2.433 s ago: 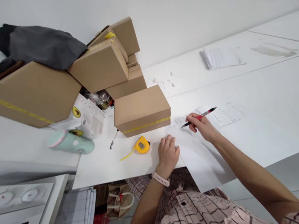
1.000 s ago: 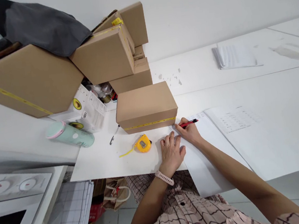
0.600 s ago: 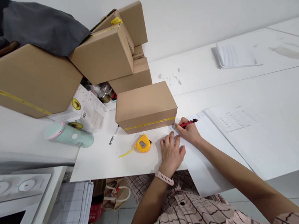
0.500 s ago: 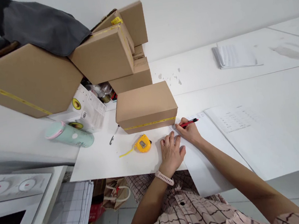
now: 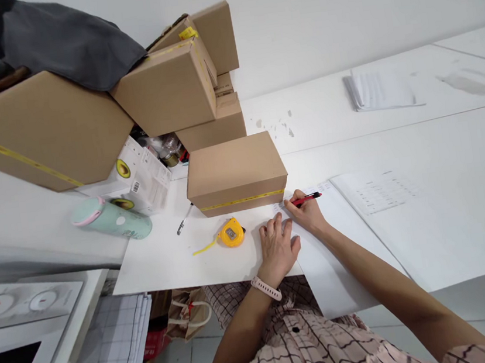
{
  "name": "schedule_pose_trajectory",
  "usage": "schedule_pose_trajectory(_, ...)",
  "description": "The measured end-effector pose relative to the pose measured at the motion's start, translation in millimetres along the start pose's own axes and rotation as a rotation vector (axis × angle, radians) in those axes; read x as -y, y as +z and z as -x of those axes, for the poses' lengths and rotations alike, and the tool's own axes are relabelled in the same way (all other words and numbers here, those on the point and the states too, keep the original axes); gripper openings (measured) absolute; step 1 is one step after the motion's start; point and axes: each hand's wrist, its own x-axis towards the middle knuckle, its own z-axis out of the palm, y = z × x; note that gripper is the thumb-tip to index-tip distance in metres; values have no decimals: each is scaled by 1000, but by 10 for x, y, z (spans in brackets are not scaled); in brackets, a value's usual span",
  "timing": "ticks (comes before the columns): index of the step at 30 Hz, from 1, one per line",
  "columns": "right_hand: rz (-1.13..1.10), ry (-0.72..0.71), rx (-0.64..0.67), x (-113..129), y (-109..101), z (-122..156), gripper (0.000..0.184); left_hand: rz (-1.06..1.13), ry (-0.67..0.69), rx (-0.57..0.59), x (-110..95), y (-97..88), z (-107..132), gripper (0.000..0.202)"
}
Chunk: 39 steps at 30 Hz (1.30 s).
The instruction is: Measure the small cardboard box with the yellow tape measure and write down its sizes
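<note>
My right hand (image 5: 307, 212) is closed around a red and black pen (image 5: 309, 198), its tip down at the written upper left part of a large white paper sheet (image 5: 336, 264). Fingers spread, my left hand (image 5: 278, 245) rests flat near the sheet's left edge. Just beyond both hands stands a closed cardboard box (image 5: 236, 167) with yellow tape along its side. Left of my left hand lies a yellow tape measure (image 5: 232, 233) with a short piece of its blade out. A second pen (image 5: 184, 219) sits by the box's left corner.
More cardboard boxes (image 5: 165, 91) are stacked at the back left, with a dark grey cloth (image 5: 70, 43) on top. A mint green bottle (image 5: 117, 218) leans at the table's left. Another written sheet (image 5: 434, 228) lies right of my arm; stacked papers (image 5: 381, 89) lie farther back.
</note>
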Motion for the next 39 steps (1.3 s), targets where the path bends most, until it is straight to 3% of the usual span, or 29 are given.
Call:
schedule_pose_trajectory(32, 26, 7, -38, -35, -7, -7, 29, 5, -1, -12, -4, -9, -1, 43)
schedule_pose_trajectory(39, 78, -89, -118, 11, -98, 50, 23, 63, 6, -89, 4, -5, -8, 38)
